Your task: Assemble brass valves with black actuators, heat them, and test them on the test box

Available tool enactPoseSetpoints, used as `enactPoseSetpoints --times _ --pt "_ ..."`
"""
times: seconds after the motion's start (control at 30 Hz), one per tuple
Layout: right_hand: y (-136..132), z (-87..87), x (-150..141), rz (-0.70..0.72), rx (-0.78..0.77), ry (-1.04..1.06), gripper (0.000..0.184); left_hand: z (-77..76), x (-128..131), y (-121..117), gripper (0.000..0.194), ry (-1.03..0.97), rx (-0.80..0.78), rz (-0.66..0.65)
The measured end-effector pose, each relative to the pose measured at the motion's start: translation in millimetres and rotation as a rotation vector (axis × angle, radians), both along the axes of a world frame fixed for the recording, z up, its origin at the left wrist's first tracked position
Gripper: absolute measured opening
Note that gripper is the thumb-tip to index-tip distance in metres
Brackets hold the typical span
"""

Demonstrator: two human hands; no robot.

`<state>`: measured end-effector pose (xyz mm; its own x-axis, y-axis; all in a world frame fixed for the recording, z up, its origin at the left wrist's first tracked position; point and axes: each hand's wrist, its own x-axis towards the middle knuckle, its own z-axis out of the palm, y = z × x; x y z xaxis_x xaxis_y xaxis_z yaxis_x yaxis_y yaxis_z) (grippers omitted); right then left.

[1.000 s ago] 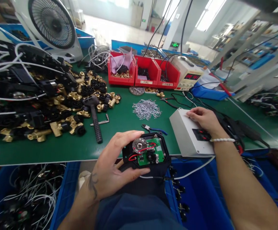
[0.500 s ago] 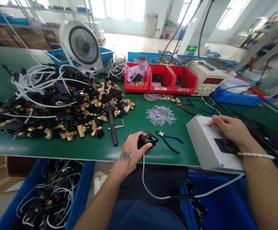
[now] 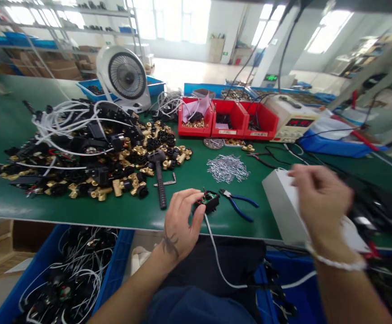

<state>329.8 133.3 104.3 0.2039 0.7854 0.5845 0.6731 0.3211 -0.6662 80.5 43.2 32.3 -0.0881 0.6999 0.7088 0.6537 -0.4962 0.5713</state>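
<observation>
Left hand grips black circuit unit beside pliers; right hand, fingers curled, blurred, partly blocks grey box.

Daylight comes through tall windows in pale walls; a glossy, light floor runs behind the green workbench, with metal shelving at left, cardboard boxes on it, and a green lit sign on a pillar

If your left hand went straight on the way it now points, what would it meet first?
Past the black housing in its grip, your left hand would probably meet the pile of metal clips first; the blue-handled pliers lie close on the right, and depth is unclear.
</observation>
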Motion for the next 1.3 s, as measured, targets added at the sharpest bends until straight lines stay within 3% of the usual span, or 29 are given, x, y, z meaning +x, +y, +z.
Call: enactPoseSetpoints --times 0.07,0.13,0.17,0.23,0.3,0.33,0.47,0.6,0.7,0.83,0.9,0.93,1.0,1.07,1.17,1.3 --pt "-13 -4.8 -58 0.240 -0.130 0.152 0.035 11.5 21 -5 0.021 -0.025 0.076 -0.083" --pt "-15 -12.1 -105 0.536 -0.454 0.812 0.030 16.1 43 -11 0.023 -0.064 0.128 -0.153" --pt "-14 -15.6 -121 0.587 -0.590 1.063 0.027 15.2 54 -15 0.024 -0.064 0.168 -0.210" --pt "-12 -20.8 -141 0.613 -0.701 1.451 0.023 7.1 73 -23 0.023 -0.006 0.286 -0.400" --pt "-12 -24.6 -148 0.559 -0.718 1.632 0.020 -5.6 87 -29 0.024 0.113 0.429 -0.590" --pt "-13 -26.4 -149 0.535 -0.732 1.670 0.019 -11.7 92 -29 0.026 0.168 0.481 -0.624" --pt "-15 -32.5 -145 0.497 -0.830 1.563 0.023 -18.4 89 -14 0.029 0.263 0.502 -0.483" --pt "-17 -32.8 -143 0.409 -0.852 1.359 0.034 0.1 60 14 0.026 0.225 0.315 -0.327" --pt "-27 -30.2 -142 0.425 -0.834 1.364 0.038 7.8 27 23 0.025 0.116 0.213 -0.135" --pt "-47 -33.0 -131 0.533 -0.775 1.482 0.042 -5.4 -31 19 0.017 0.129 0.136 0.332" --pt "-57 -38.1 -124 0.550 -0.772 1.513 0.042 -16.4 -61 15 0.029 0.226 -0.011 0.593" --pt "-62 -41.0 -121 0.552 -0.784 1.517 0.042 -21.2 -73 14 0.035 0.281 -0.135 0.662" --pt "-74 -46.4 -118 0.570 -0.820 1.503 0.040 -28.0 -90 10 0.038 0.378 -0.414 0.666" --pt "-86 -50.7 -118 0.605 -0.850 1.449 0.039 -30.5 -97 7 0.030 0.410 -0.583 0.618" --pt "-104 -55.7 -117 0.655 -0.839 1.284 0.039 -28.9 -94 1 0.025 0.375 -0.614 0.622" --pt "-120 -61.8 -114 0.719 -0.855 1.023 0.039 -25.1 -98 -1 0.036 0.285 -0.707 0.762"
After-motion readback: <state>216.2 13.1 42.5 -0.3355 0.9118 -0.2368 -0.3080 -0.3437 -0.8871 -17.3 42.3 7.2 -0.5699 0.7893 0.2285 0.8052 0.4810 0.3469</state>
